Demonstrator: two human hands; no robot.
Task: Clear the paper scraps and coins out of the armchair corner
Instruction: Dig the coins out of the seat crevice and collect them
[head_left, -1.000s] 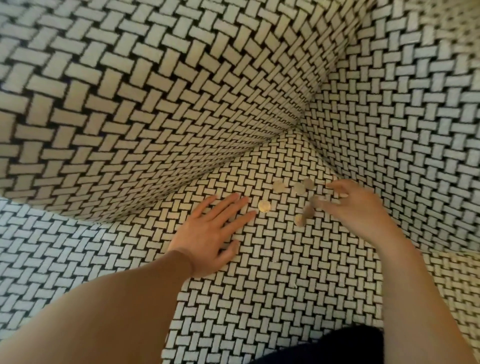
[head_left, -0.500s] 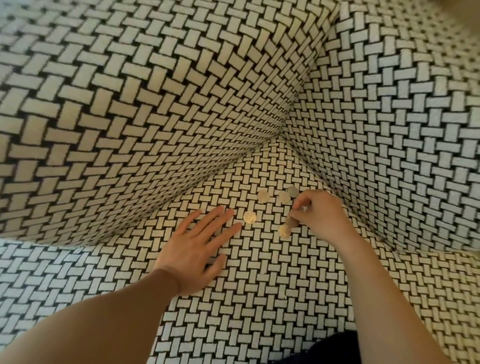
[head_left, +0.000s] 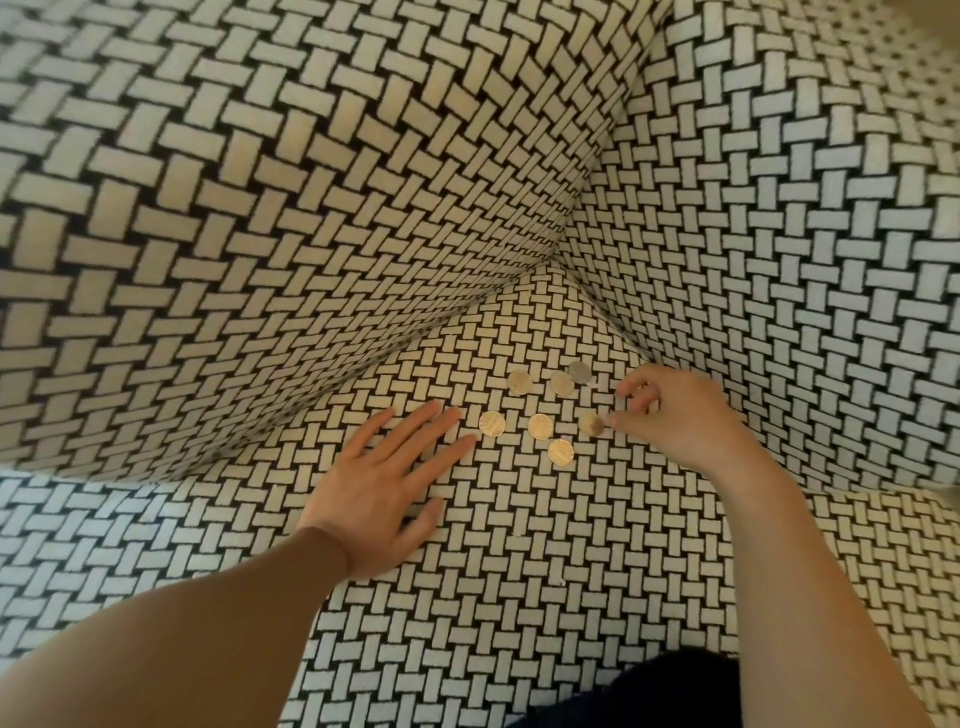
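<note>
The grip of the right hand (head_left: 675, 418), seen in the head view, is drawn in. Its fingers are curled, and thumb and forefinger are brought to the right edge of the rightmost coin (head_left: 592, 424). Whether that coin is pinched or only touched cannot be told. The left hand (head_left: 384, 488) is laid flat on the seat cushion (head_left: 519, 597) with fingers straight and nothing held, its fingertips just beside the leftmost coin (head_left: 492, 424). Seven coins are counted in all, scattered between the two hands near the far corner of the armchair (head_left: 558, 260). No paper scraps can be made out. The coin-gathering step is judged to be in hand, with most of it left. A firm pinch on a thin flat disc is called for next. One edge must be raised from the soft weave before the lift.
</note>
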